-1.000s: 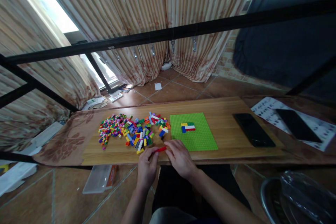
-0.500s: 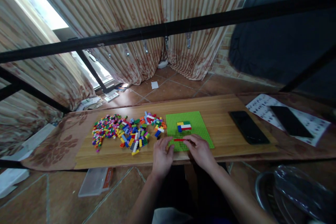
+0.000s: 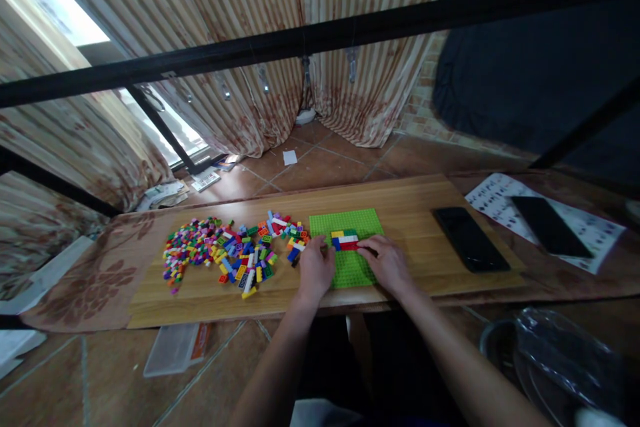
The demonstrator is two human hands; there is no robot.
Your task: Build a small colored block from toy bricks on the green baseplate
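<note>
A green baseplate point(image 3: 350, 220) lies on the wooden tabletop point(image 3: 410, 197). On it sits a small flat build point(image 3: 344, 237) of yellow, blue, green and white bricks. A long red brick point(image 3: 349, 246) lies along the build's near edge. My left hand point(image 3: 315, 268) pinches its left end and my right hand point(image 3: 387, 265) pinches its right end, with the fingers of both curled. Whether the red brick is pressed onto the plate cannot be seen.
A spread of several loose coloured bricks point(image 3: 225, 255) lies left of the plate. A black phone point(image 3: 469, 238) lies to the right, and a second phone point(image 3: 548, 225) rests on a printed sheet point(image 3: 595, 233). A black bar point(image 3: 320, 40) crosses overhead. A clear plastic box point(image 3: 173, 350) lies on the floor.
Both hands carried the long red brick from the table's near edge right and forward onto the green plate, up against the small build. The view shifted slightly.
</note>
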